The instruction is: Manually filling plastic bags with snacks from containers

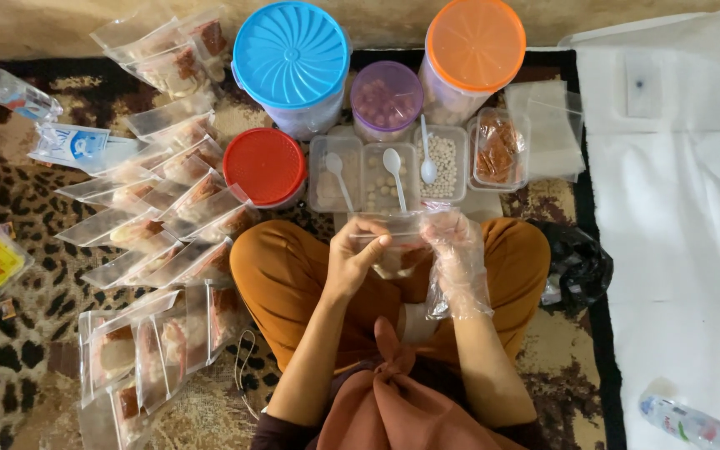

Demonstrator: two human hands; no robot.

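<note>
Clear plastic was what both your hands worked on in the head view: a small clear pouch (392, 243) held over your lap, just in front of the row of trays. Your left hand (353, 260), bare, had its thumb and fingertips pressed together on the pouch's top edge, pinching it along the left side. Your right hand (453, 250), covered by a loose transparent glove, gripped the pouch's right side with the fingers curled in; how tightly they met I could not tell through the crumpled film. The pouch held pale and brownish contents in its lower half.

You sat cross-legged in orange-brown trousers (281, 267) on a leopard-print rug (10, 367). Just beyond your hands stood four clear rectangular trays (348, 171), two with white spoons (394, 171) lying in them and a third spoon (427, 162) resting in the tray of small pale balls. Behind these stood a blue-lidded tub (292, 54), a purple-lidded jar (386, 96), an orange-lidded tub (475, 43) and a red-lidded tub (265, 165).

To your left, filled pouches (178, 250) lay overlapping in rows on the rug. To your right sat a black plastic bag (578, 265) beside a white sheet (677, 250), and a plastic bottle (683, 421) lay near the sheet's lower corner.
</note>
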